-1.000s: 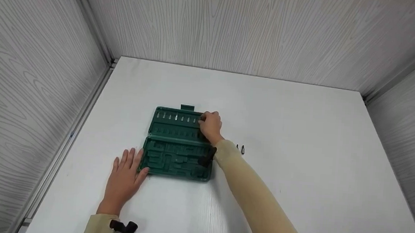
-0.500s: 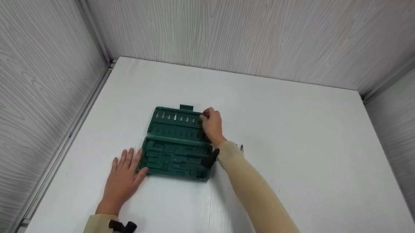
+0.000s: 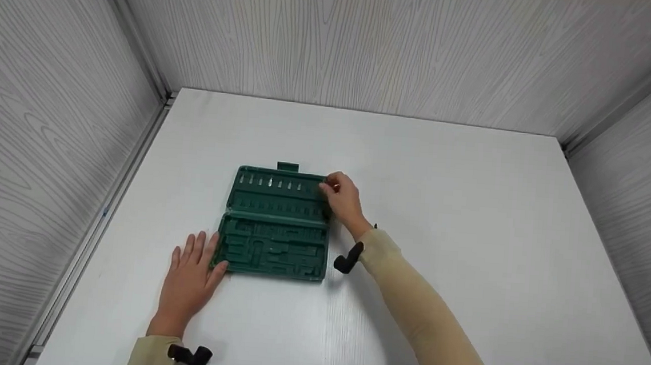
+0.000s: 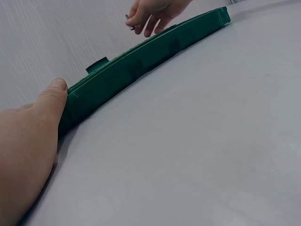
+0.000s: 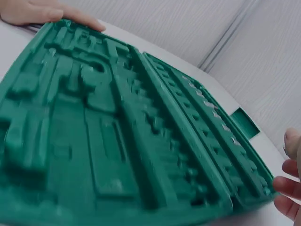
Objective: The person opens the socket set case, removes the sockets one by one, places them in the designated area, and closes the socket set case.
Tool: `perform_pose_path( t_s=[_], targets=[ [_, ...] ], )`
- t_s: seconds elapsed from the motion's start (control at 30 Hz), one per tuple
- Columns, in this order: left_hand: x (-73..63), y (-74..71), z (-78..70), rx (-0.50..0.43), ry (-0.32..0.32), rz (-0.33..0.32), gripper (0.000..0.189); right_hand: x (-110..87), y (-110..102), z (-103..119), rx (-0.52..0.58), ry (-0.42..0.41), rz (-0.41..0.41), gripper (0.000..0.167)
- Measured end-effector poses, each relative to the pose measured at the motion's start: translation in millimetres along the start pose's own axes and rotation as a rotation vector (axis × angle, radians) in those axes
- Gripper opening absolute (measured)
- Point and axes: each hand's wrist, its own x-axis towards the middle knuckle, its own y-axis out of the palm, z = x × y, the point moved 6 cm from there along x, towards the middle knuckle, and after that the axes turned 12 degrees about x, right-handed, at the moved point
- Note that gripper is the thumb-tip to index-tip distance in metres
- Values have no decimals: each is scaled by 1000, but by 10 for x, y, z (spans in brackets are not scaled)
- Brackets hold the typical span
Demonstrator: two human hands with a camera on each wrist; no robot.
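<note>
An opened green plastic tool case (image 3: 274,262) lies flat, with moulded recesses in both halves. Along its far half runs a row of several small silver screwdriver bits (image 3: 270,182). My left hand (image 3: 183,290) rests flat with spread fingers against the case's left side, the thumb at its near corner. At the far right corner is my right hand (image 3: 347,201), fingers bent. In the left wrist view that right hand (image 4: 157,12) pinches a small silver bit (image 4: 127,19) between thumb and finger, above the case's edge. The right wrist view shows its fingertips (image 5: 285,186) beside the case corner.
A loose dark bit tip (image 3: 375,226) shows on the white table (image 3: 472,215) beside my right wrist, partly hidden by the sleeve. A latch tab (image 3: 287,166) sticks out from the far edge of the case. Grey wood-grain panels (image 3: 369,48) enclose the table.
My right hand has shifted right, from over the case's far corner to its outer edge. The forearm now covers more of the loose bits. My left hand stays in place against the case.
</note>
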Motion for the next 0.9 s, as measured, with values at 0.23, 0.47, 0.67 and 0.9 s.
perform_pose_path(
  t_s=[0.23,0.47,0.67,0.9],
  targets=[
    [-10,19,-14,-2,-3,-8,66,-140,-265,-102,24,-31,32,15],
    [-20,23,-5,-3,-5,-18,66,-328,-582,-268,91,32,38,14],
    [0,12,-7,3,0,-15,66,-496,-895,-375,70,34,25,16],
    [10,13,-11,5,2,-2,67,-683,-1160,-495,-26,82,-6,15]
  ],
)
